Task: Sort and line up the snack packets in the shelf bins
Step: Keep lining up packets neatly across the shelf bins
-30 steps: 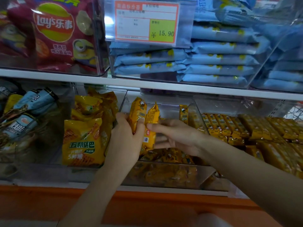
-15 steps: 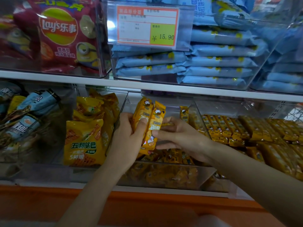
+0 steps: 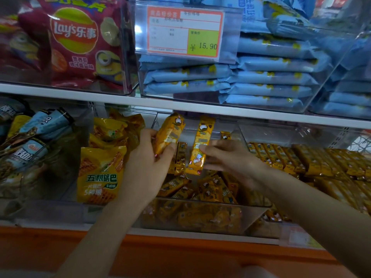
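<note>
My left hand (image 3: 149,157) grips a stack of small yellow snack packets (image 3: 168,133), held upright above the middle clear bin (image 3: 200,219) on the lower shelf. My right hand (image 3: 230,157) pinches a single yellow packet (image 3: 198,145), also upright, a short gap to the right of the stack. Below both hands, several loose yellow packets (image 3: 208,189) lie jumbled in the bin. One more packet (image 3: 225,135) stands at the bin's back wall.
Left bin holds large yellow rice-crust bags (image 3: 100,173); farther left are blue and dark bags (image 3: 38,133). The right bin has rows of yellow packets (image 3: 301,159). Above are red Lay's bags (image 3: 76,41), blue packets (image 3: 267,77) and a price tag (image 3: 184,31). An orange ledge (image 3: 180,255) runs below.
Both hands rose slightly. The packet in my right hand has separated from the stack in my left hand and now stands apart to the right.
</note>
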A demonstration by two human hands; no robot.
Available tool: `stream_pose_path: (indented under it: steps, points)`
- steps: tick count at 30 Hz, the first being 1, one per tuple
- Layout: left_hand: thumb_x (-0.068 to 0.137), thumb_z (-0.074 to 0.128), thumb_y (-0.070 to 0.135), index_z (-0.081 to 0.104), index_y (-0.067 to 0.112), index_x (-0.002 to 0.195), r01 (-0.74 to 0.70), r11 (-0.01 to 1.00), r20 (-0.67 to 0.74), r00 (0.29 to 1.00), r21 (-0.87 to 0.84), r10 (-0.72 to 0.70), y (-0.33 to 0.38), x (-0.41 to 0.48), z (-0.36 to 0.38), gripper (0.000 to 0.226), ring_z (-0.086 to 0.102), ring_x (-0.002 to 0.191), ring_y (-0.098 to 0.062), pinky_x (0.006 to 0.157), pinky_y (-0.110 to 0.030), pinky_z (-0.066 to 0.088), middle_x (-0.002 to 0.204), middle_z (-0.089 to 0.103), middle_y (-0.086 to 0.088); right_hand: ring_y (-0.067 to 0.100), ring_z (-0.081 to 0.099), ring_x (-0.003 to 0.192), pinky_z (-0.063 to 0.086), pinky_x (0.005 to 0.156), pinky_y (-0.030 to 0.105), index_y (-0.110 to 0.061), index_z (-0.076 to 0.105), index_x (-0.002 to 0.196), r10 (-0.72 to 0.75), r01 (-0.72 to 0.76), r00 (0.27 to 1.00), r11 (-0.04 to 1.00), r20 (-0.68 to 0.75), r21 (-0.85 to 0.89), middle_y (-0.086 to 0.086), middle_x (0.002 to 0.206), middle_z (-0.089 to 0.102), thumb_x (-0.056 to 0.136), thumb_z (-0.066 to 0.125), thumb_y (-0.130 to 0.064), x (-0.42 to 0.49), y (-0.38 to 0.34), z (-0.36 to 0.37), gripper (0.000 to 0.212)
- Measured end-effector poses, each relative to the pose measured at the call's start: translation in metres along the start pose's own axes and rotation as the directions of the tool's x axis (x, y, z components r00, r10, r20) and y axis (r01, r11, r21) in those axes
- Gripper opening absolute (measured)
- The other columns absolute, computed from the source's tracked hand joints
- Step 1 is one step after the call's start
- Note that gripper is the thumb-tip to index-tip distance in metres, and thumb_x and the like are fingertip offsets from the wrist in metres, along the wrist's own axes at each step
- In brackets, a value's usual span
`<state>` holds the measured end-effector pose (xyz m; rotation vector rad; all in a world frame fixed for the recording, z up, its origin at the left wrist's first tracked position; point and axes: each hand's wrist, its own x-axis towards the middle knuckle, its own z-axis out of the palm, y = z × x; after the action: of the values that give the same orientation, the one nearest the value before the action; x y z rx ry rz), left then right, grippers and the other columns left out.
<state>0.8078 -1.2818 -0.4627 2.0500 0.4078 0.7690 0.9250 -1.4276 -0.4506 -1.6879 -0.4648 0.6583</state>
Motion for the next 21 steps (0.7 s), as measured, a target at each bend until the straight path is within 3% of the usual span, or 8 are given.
stream_pose_path:
  steps: [4,8,10,13,16,19,21]
  points:
    - [0.092,0.055,0.031,0.039,0.026,0.107,-0.053,0.995,-0.027,0.998,0.081,0.056,-0.012,0.0,-0.01,0.022,0.054,0.059,-0.009,0.051,-0.01,0.039,0.075,0.055,0.0,0.02,0.07,0.086,0.058,0.074,0.026,-0.008,0.061,0.1,0.012,-0.018,0.997,0.997,-0.078,-0.073,0.01,0.103,0.069,0.085,0.067,-0.011,0.006,-0.001,-0.001,0.017]
    - [0.092,0.054,0.033,0.036,0.028,0.109,-0.039,0.987,-0.039,0.998,0.156,0.046,-0.021,-0.004,-0.006,0.025,0.051,0.06,-0.002,0.048,-0.013,0.035,0.075,0.051,0.008,0.027,0.07,0.088,0.06,0.072,0.035,-0.01,0.046,0.118,0.039,-0.038,0.999,0.998,-0.033,0.04,0.014,0.106,0.068,0.079,0.071,-0.003,0.007,0.001,0.004,0.047]
    - [0.092,0.054,0.034,0.034,0.029,0.108,-0.031,0.988,-0.04,0.998,0.151,0.037,-0.022,-0.002,-0.005,0.026,0.051,0.062,-0.002,0.047,-0.014,0.033,0.075,0.052,0.009,0.027,0.071,0.088,0.06,0.071,0.033,-0.013,0.048,0.117,0.015,-0.015,1.0,1.0,-0.016,0.026,0.015,0.104,0.069,0.079,0.07,-0.002,0.009,-0.002,0.007,0.046]
    - [0.091,0.055,0.033,0.035,0.026,0.107,-0.068,0.984,-0.03,0.997,0.162,0.074,-0.025,0.001,-0.007,0.026,0.051,0.062,-0.002,0.05,-0.013,0.039,0.074,0.053,0.007,0.022,0.071,0.085,0.059,0.068,0.026,-0.011,0.061,0.101,-0.019,0.016,0.994,0.999,-0.106,-0.035,0.012,0.099,0.072,0.081,0.071,-0.01,0.018,-0.006,0.005,0.022]
    - [0.089,0.057,0.032,0.039,0.024,0.106,-0.086,0.98,-0.049,0.994,0.177,0.096,-0.031,0.004,-0.011,0.026,0.054,0.061,-0.008,0.047,-0.016,0.033,0.073,0.054,0.004,0.019,0.068,0.08,0.057,0.06,0.02,-0.01,0.065,0.088,-0.041,0.016,0.971,0.994,-0.235,-0.108,0.012,0.095,0.072,0.078,0.073,-0.013,0.034,-0.005,-0.003,0.013]
    - [0.089,0.057,0.032,0.038,0.026,0.105,-0.057,0.989,-0.074,0.995,0.14,0.068,-0.034,0.003,-0.01,0.026,0.053,0.06,-0.005,0.047,-0.014,0.031,0.074,0.053,0.006,0.023,0.067,0.073,0.058,0.06,0.027,-0.01,0.058,0.082,-0.009,-0.044,0.938,0.988,-0.347,-0.145,0.014,0.088,0.068,0.07,0.081,-0.011,0.057,0.006,-0.015,0.025]
    - [0.089,0.057,0.031,0.038,0.025,0.104,-0.047,0.991,-0.086,0.995,0.127,0.058,-0.035,0.002,-0.008,0.025,0.05,0.062,-0.002,0.048,-0.013,0.036,0.075,0.051,0.009,0.026,0.066,0.074,0.055,0.061,0.035,-0.005,0.06,0.081,-0.031,-0.085,0.917,0.959,-0.398,-0.271,0.014,0.084,0.067,0.064,0.084,-0.025,0.074,0.015,-0.019,0.036]
